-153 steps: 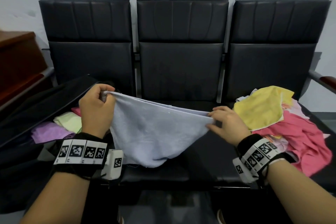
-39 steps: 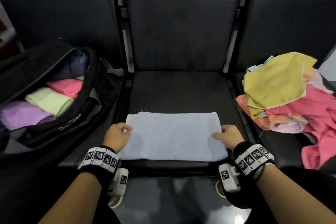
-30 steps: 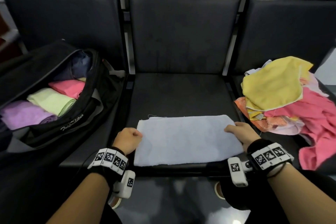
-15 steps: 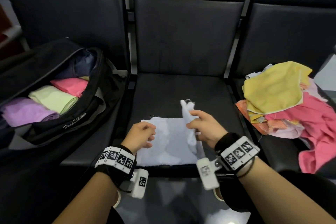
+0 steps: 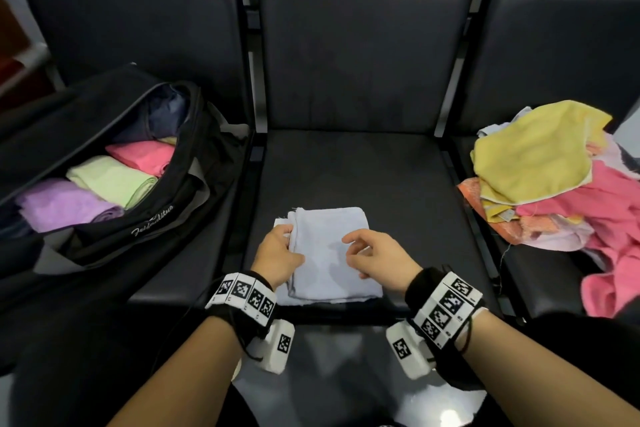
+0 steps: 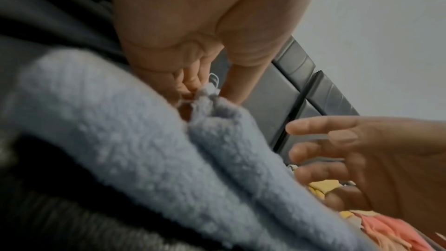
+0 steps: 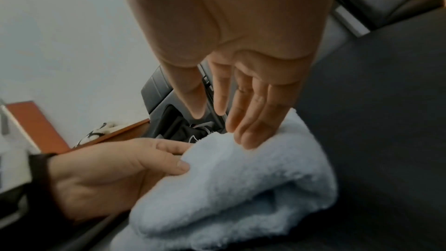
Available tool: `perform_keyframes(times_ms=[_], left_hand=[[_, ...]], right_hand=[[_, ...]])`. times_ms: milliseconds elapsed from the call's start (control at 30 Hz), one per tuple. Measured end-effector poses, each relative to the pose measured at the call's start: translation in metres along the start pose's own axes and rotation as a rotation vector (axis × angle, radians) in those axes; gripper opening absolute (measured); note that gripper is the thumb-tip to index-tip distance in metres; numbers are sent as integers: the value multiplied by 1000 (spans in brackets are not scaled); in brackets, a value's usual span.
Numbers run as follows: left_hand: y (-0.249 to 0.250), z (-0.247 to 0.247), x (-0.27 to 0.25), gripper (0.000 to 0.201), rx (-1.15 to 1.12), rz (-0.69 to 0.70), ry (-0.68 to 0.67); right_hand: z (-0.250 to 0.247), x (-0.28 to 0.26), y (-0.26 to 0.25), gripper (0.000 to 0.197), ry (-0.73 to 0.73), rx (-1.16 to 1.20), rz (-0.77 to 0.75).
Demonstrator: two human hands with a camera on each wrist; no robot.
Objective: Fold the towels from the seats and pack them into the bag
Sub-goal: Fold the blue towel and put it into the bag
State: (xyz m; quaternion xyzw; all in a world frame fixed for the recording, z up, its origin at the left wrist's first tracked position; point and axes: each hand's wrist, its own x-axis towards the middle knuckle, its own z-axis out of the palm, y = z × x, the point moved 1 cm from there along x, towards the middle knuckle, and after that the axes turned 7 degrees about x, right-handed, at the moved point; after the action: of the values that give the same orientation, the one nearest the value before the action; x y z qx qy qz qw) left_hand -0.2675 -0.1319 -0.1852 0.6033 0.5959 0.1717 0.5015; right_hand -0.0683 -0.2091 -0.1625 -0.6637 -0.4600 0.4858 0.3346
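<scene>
A light blue towel [image 5: 332,253] lies folded in half on the middle seat [image 5: 398,191], near its front edge. My left hand [image 5: 289,243] pinches the stacked left edges of the towel [image 6: 144,150], thumb on top and fingers beneath, as the left hand [image 7: 115,169] shows in the right wrist view. My right hand [image 5: 353,248] hovers over the towel's top layer [image 7: 241,178] with straight, spread fingers [image 7: 251,131] and holds nothing. The black bag [image 5: 145,229] lies open on the left seat.
Inside the bag lie folded purple [image 5: 59,204], green [image 5: 110,180] and pink [image 5: 142,154] towels and a dark blue one [image 5: 166,111]. A loose pile on the right seat has a yellow towel [image 5: 533,152] on top of pink [image 5: 620,229] and orange cloths.
My right hand carried the towel's right end over to the left, folding it in half, then let go. My left hand kept its hold on the left edge.
</scene>
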Motion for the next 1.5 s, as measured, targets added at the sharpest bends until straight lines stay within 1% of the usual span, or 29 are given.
perform_keyframes(times_ms=[100, 200, 267, 367, 500, 533, 600, 633, 700, 733, 767, 800, 867, 900, 967, 1000, 1067, 1133, 1167, 1233, 1300, 1367, 1433, 1500], left_hand=[[2, -6, 3, 51, -39, 27, 30], [-4, -17, 7, 52, -52, 14, 55], [-11, -22, 7, 50, -44, -5, 60], [-21, -23, 7, 48, -6, -37, 69], [-24, -21, 7, 51, 104, -58, 106], [-24, -21, 7, 52, 155, -59, 135], [-20, -22, 3, 52, 348, -50, 219], [-18, -23, 0, 49, 452, -27, 257], [-10, -19, -5, 39, 547, 101, 285], [-6, -15, -8, 34, 566, 192, 253], [-1, -10, -12, 30, 588, 276, 182], [2, -5, -16, 27, 619, 332, 84], [6, 6, -25, 26, 752, 347, -111], [5, 10, -28, 30, 845, 323, -176], [0, 16, -32, 47, 975, 281, -226], [-1, 17, -32, 52, 1007, 278, -224], [-3, 19, -31, 56, 1034, 294, -205], [-4, 21, -30, 57, 1069, 310, -178], [-6, 22, -29, 55, 1094, 321, -151], [-7, 24, -28, 42, 1119, 345, -80], [-8, 24, -25, 28, 1100, 364, -24], [-8, 23, -22, 24, 1076, 375, -1], [-8, 23, -20, 23, 1046, 377, 5], [-9, 23, -20, 21, 1020, 376, 5]], right_hand=[[-2, -7, 3, 28, 7, -112, -94], [4, -11, 5, 29, -1, -140, -167], [11, -13, 8, 28, -28, -199, -181], [18, -13, 11, 28, -97, -353, -181], [22, -14, 14, 27, -179, -548, -210], [23, -15, 14, 27, -188, -568, -223], [25, -18, 13, 27, -189, -596, -256], [28, -19, 13, 27, -186, -623, -273], [33, -20, 14, 31, -195, -737, -301], [35, -20, 15, 35, -203, -808, -307], [37, -20, 18, 39, -204, -874, -312], [40, -20, 21, 42, -197, -929, -321], [45, -19, 27, 46, -175, -1003, -350], [46, -18, 29, 47, -164, -1018, -361], [47, -14, 33, 44, -144, -1008, -364], [45, -12, 33, 41, -136, -986, -354], [41, -7, 30, 34, -138, -894, -318], [34, -6, 24, 28, -112, -691, -282], [29, -6, 21, 25, -76, -567, -268], [21, -8, 15, 22, 6, -343, -243], [17, -9, 12, 24, 33, -261, -229], [20, -10, 11, 29, -3, -344, -248], [27, -12, 14, 37, -32, -573, -305], [36, -14, 22, 45, -22, -792, -378]])
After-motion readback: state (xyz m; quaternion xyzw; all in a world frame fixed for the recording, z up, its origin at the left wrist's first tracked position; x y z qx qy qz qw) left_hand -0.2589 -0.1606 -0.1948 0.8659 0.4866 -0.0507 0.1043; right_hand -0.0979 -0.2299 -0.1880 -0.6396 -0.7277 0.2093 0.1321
